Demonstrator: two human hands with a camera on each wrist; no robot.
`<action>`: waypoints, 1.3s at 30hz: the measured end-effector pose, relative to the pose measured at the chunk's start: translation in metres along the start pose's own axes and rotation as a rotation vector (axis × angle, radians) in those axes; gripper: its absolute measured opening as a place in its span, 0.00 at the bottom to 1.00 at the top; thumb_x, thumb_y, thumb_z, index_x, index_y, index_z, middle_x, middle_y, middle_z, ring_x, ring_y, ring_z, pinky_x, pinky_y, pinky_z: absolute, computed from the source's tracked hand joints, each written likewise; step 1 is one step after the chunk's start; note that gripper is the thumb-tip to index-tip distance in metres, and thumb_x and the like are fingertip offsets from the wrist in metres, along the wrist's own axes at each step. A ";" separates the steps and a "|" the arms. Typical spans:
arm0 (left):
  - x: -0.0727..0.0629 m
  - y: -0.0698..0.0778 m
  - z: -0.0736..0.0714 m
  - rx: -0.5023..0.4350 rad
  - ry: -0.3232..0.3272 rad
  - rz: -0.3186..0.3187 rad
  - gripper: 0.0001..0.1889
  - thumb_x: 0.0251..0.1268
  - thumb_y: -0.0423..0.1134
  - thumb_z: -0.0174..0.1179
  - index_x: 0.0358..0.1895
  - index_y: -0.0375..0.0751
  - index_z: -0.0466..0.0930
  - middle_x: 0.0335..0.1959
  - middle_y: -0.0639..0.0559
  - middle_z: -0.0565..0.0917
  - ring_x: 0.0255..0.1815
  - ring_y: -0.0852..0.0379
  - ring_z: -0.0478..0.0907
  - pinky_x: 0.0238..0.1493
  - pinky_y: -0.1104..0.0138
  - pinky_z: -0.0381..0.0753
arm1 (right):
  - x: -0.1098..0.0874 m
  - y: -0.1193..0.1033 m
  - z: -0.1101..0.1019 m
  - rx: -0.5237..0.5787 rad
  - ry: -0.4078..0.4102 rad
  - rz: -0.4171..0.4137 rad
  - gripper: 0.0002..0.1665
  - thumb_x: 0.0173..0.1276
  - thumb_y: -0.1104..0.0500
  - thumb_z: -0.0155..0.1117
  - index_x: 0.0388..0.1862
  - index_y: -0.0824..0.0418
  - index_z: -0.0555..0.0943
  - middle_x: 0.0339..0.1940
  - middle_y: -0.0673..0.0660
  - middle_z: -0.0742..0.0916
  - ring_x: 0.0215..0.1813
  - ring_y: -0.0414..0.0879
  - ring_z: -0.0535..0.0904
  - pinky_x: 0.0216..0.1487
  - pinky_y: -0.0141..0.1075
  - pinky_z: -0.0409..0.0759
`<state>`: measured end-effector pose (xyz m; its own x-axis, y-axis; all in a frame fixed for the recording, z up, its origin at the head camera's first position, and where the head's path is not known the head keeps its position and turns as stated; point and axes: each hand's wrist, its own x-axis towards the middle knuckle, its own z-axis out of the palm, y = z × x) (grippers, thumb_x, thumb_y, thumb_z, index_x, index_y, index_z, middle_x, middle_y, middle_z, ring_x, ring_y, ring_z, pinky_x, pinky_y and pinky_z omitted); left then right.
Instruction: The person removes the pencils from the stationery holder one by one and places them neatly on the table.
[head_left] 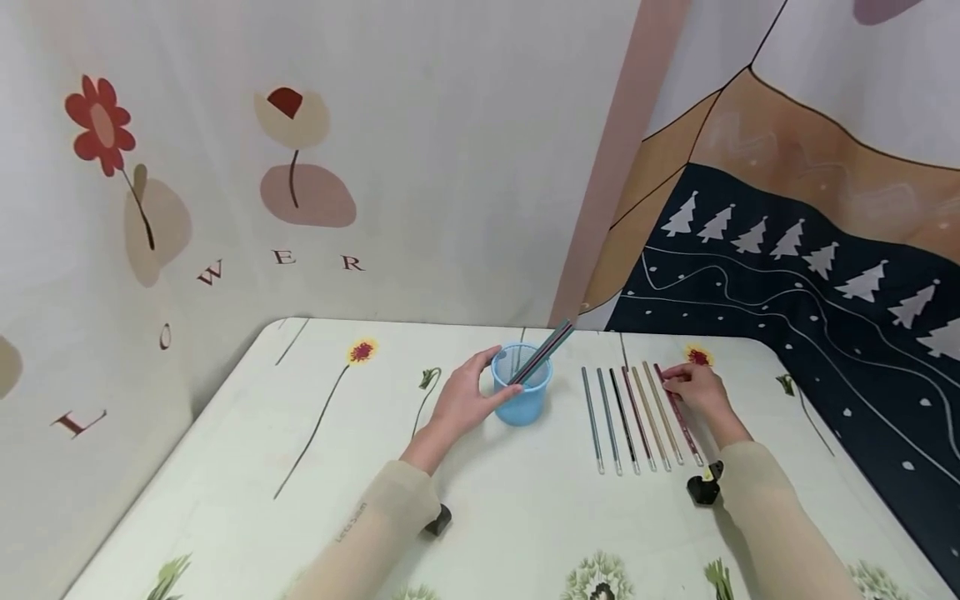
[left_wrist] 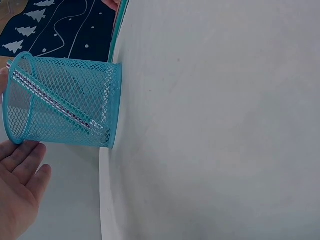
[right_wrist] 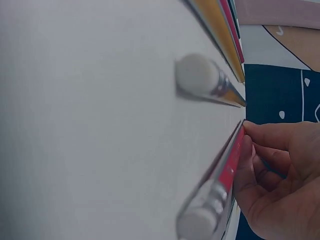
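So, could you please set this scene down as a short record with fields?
Container: blue mesh cup, upright on the table
Cup contents: several pencils, leaning right in the head view; exact count unclear
Left hand: grips the cup near its rim
Right hand: pinches the red pencil at the row's right end
Row of pencils: seven, counting the pinched one
Row colours, from left: two blue-grey, black, dark red, two tan, red
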<state>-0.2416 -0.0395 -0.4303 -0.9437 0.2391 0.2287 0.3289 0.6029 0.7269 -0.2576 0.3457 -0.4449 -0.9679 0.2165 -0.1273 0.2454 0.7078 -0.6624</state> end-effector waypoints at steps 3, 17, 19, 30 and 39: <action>-0.001 0.000 0.002 -0.006 0.000 0.002 0.42 0.59 0.58 0.68 0.74 0.44 0.66 0.71 0.46 0.75 0.71 0.45 0.72 0.70 0.50 0.75 | -0.003 0.001 -0.001 0.006 -0.003 -0.012 0.17 0.75 0.63 0.56 0.56 0.72 0.79 0.51 0.71 0.83 0.42 0.49 0.79 0.35 0.26 0.78; -0.002 0.000 0.002 0.003 0.000 -0.005 0.42 0.59 0.59 0.68 0.74 0.45 0.65 0.71 0.47 0.75 0.72 0.47 0.71 0.71 0.52 0.74 | -0.010 -0.007 -0.007 0.178 0.080 -0.003 0.19 0.75 0.60 0.55 0.58 0.72 0.78 0.42 0.59 0.84 0.30 0.31 0.78 0.32 0.21 0.81; -0.001 0.000 0.002 0.003 -0.002 -0.007 0.42 0.59 0.59 0.68 0.74 0.45 0.65 0.71 0.47 0.74 0.72 0.47 0.71 0.71 0.52 0.74 | -0.012 -0.009 -0.006 0.213 0.093 0.003 0.20 0.75 0.60 0.55 0.58 0.72 0.78 0.39 0.55 0.84 0.29 0.29 0.78 0.32 0.21 0.81; 0.003 0.002 0.001 0.021 -0.018 -0.008 0.42 0.59 0.61 0.67 0.75 0.48 0.64 0.72 0.49 0.74 0.72 0.47 0.72 0.70 0.51 0.75 | -0.027 -0.037 0.003 0.537 0.150 0.000 0.15 0.73 0.63 0.59 0.55 0.68 0.80 0.30 0.39 0.82 0.33 0.30 0.79 0.38 0.21 0.85; -0.001 0.000 -0.001 0.049 -0.011 -0.018 0.42 0.59 0.61 0.67 0.75 0.48 0.65 0.71 0.49 0.74 0.71 0.46 0.72 0.69 0.50 0.76 | -0.039 -0.067 0.014 0.652 0.108 0.018 0.20 0.73 0.63 0.60 0.61 0.71 0.75 0.30 0.38 0.82 0.34 0.30 0.80 0.39 0.20 0.84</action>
<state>-0.2409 -0.0405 -0.4298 -0.9492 0.2360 0.2083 0.3132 0.6440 0.6980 -0.2373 0.2804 -0.4054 -0.9449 0.3147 -0.0901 0.1458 0.1583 -0.9766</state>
